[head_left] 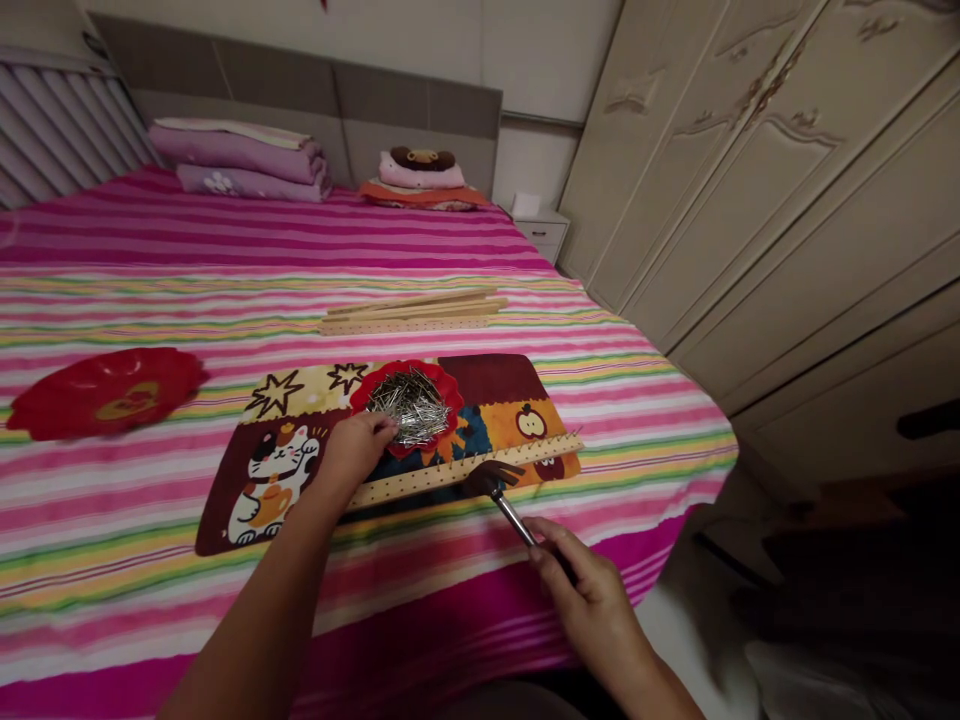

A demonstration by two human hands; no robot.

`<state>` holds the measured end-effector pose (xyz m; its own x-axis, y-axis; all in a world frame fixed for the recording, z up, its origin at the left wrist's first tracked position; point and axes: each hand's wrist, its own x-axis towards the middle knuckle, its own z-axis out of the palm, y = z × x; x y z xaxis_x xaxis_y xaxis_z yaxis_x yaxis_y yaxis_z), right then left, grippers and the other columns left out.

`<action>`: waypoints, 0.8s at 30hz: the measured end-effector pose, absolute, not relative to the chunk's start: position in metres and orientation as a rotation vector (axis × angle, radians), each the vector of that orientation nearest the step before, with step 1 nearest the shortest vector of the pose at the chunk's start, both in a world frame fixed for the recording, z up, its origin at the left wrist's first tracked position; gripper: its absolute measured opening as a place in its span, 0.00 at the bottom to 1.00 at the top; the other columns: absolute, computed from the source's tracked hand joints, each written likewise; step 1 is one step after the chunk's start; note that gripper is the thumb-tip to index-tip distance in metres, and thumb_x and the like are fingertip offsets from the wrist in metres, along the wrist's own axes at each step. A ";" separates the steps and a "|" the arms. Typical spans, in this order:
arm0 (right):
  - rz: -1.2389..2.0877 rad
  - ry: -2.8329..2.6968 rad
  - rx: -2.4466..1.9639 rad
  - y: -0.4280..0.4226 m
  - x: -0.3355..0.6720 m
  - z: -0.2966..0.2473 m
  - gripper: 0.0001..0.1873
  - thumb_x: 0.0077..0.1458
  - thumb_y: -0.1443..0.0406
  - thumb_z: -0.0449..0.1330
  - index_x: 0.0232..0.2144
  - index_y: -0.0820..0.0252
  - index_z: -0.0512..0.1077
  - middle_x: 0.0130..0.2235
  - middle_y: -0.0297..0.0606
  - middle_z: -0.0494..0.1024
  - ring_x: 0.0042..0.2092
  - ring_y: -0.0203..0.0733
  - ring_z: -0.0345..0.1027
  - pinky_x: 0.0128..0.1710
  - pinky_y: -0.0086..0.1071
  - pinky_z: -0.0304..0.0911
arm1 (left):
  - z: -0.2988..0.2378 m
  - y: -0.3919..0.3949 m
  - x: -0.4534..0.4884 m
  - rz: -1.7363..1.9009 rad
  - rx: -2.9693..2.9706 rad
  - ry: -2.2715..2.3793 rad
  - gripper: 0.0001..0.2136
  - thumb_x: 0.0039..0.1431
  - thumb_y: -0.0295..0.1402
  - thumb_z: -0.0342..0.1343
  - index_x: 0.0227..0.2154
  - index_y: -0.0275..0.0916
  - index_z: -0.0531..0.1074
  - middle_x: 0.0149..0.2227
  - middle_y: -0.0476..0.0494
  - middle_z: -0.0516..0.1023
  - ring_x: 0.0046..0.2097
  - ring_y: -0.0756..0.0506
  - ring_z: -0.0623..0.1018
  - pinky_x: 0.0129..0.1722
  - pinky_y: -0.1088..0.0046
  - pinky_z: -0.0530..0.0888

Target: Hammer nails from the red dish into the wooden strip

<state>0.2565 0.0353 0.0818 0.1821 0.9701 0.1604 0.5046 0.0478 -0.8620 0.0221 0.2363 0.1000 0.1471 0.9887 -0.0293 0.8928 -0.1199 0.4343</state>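
Observation:
My right hand [581, 575] is wrapped around the handle of a claw hammer [491, 480], whose dark head lies over a long wooden strip [420, 482]. The strip has a row of small holes, and several nails [517, 452] stand up along its right part. At the near left rim of a red scalloped bowl [450, 385], my left hand [360, 448] has its fingertips pinched together. Whatever they hold is too small to make out. Loose metal nails [412, 405] fill the bowl. Under bowl and strip lies a patterned mat [487, 375] with a cat drawing.
Several wooden strips [412, 312] lie stacked beyond the mat on the striped bedspread [247, 610]. A red scalloped tray [105, 395] sits at the left. Folded bedding [247, 165] rests near the headboard [277, 85]. A wardrobe [750, 170] stands right of the bed.

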 end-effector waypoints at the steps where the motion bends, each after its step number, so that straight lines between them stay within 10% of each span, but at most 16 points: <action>1: 0.675 -1.446 -1.585 0.035 0.256 0.081 0.14 0.56 0.63 0.55 0.45 0.58 0.72 0.40 0.39 0.80 0.40 0.40 0.74 0.41 0.26 0.68 | 0.100 0.236 0.020 0.447 2.010 1.806 0.10 0.51 0.38 0.50 0.27 0.41 0.75 0.30 0.47 0.78 0.34 0.45 0.75 0.33 0.73 0.65; 24: 0.775 -1.445 -1.602 0.032 0.252 0.078 0.15 0.57 0.61 0.54 0.45 0.59 0.72 0.33 0.37 0.78 0.37 0.40 0.73 0.40 0.27 0.68 | 0.095 0.206 0.014 1.149 0.874 1.213 0.17 0.29 0.34 0.66 0.28 0.34 0.74 0.24 0.48 0.76 0.25 0.54 0.71 0.23 0.80 0.66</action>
<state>0.2519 0.0318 0.0779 0.1502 0.9854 0.0807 0.4775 -0.0009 -0.8787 0.0142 0.2056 0.0949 -0.0286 0.9698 -0.2421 -0.1889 0.2325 0.9541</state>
